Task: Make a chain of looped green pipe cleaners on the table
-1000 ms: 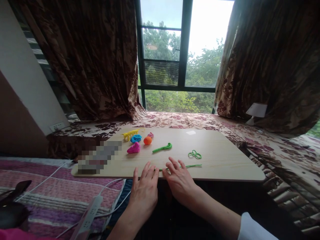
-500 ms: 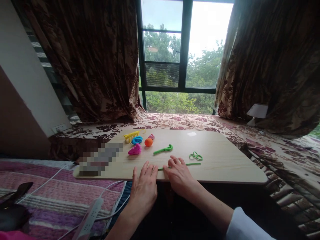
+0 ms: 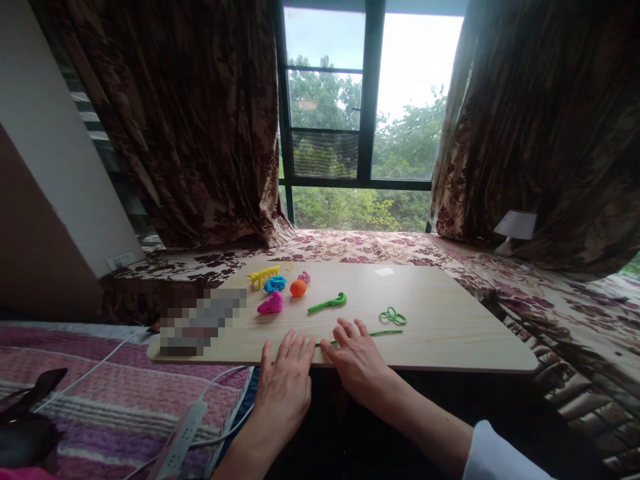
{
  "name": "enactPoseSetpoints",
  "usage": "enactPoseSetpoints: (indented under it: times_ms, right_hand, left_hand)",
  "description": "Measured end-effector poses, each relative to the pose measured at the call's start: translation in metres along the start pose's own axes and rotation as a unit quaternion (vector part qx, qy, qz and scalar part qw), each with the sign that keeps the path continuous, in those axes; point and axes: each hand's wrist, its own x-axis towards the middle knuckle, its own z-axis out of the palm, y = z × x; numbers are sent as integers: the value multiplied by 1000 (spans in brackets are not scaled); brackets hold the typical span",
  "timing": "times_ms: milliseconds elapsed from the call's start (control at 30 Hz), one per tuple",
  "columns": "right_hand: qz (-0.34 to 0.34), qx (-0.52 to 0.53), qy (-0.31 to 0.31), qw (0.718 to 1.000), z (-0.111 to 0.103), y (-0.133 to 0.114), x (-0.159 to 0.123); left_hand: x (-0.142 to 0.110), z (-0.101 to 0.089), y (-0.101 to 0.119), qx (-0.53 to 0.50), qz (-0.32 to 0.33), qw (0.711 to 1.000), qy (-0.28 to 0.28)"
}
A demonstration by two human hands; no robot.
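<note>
A thin green clay strip (image 3: 386,333) lies along the near part of the table, running under my right hand (image 3: 359,363). That hand is open, palm down, its fingers spread over the strip and covering its middle. My left hand (image 3: 286,380) also lies open and flat at the near edge, fingertips close to the strip's left end; whether it touches the strip is hidden. Beyond the hands are a green clay piece with a curled end (image 3: 327,303) and a green clay shape of joined loops (image 3: 393,316).
The pale wooden table (image 3: 450,333) also bears an orange clay ball (image 3: 298,288) and magenta (image 3: 271,303), blue (image 3: 275,285), yellow (image 3: 264,275) and pink (image 3: 304,276) clay pieces. A blurred-out object (image 3: 203,323) lies at left. A power strip (image 3: 181,437) rests on the bed.
Both hands have slid slightly toward the table's near edge, the right one pressing over the green strip. The view has tilted up a little. The other clay pieces stay in place.
</note>
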Motion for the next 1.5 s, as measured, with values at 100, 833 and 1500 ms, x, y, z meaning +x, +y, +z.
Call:
enactPoseSetpoints:
  times_ms: [100, 833, 1500]
  right_hand:
    - [-16, -9, 2, 1000, 2, -2, 0]
    - [46, 18, -11, 999, -6, 30, 5]
    - [28, -1, 4, 1000, 5, 20, -5]
  left_hand:
    - [-2, -1, 1, 0, 7, 1000, -6]
    - [10, -1, 1, -10, -8, 1000, -16]
    - [17, 4, 21, -21, 30, 999, -28]
